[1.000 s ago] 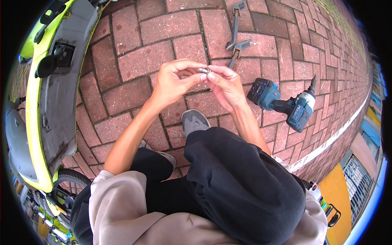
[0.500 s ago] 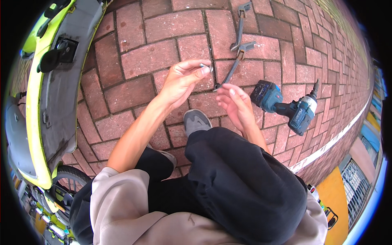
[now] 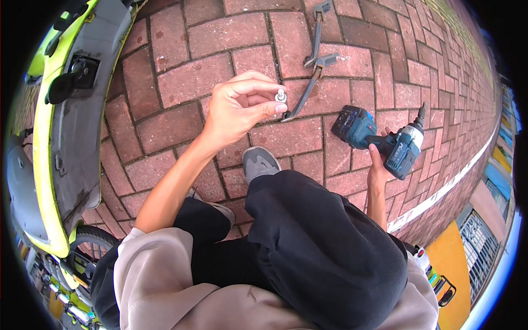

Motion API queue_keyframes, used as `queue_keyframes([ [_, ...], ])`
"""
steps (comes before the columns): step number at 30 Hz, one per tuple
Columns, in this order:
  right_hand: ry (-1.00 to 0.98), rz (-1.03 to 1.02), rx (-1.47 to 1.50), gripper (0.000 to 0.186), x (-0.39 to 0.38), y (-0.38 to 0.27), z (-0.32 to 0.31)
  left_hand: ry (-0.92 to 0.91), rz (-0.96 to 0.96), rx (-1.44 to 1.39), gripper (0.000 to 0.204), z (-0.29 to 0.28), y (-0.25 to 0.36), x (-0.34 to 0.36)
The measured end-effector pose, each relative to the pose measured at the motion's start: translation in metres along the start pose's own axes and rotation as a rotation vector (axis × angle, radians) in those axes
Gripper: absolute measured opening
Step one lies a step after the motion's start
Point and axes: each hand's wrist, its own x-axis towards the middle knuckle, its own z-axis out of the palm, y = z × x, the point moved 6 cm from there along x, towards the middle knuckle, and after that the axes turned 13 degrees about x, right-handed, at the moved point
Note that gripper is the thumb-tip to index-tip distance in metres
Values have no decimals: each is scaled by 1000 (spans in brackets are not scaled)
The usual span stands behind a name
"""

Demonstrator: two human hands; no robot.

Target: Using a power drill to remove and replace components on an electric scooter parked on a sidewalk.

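Note:
Between the thumb and fingertips of my left hand (image 3: 237, 110) is a small silvery bolt (image 3: 280, 95) with what looks like a washer on it, held above the paving. My right hand (image 3: 377, 168) has its thumb along the handle of a blue and black cordless impact driver (image 3: 404, 153); its other fingers are mostly hidden behind the handle. The driver lies on the bricks with its bit pointing away and its battery toward the left. Past my left hand, a grey metal kickstand-like bar (image 3: 309, 93) rests on the ground, and a second similar bar (image 3: 317, 36) lies beyond it.
A yellow-green and grey vehicle (image 3: 55, 165) with a black-tyred wheel (image 3: 93, 245) stands along the left. Red brick paving (image 3: 192, 77) spreads ahead. My grey shoe (image 3: 260, 163) is below my hands. A white line (image 3: 440, 195) crosses the ground at right.
My right hand has left the space beside my left hand and moved right, onto the driver's handle. My left hand has turned slightly, so the bolt now shows more plainly.

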Motion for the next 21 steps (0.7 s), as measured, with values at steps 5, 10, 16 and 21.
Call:
queue_keyframes([
  [5,61,54,179,63,24,6,10,-23,31,2,26,2,17,-2],
  [10,108,103,342,57,31,9,15,2,-34,-40,27,-6,19,-3],
  [16,-256,166,390,25,13,-63,99,66,-125,-405,28,-34,22,-2],
  [21,-694,368,287,56,-7,-81,171,115,-63,-628,25,-48,24,5],
])
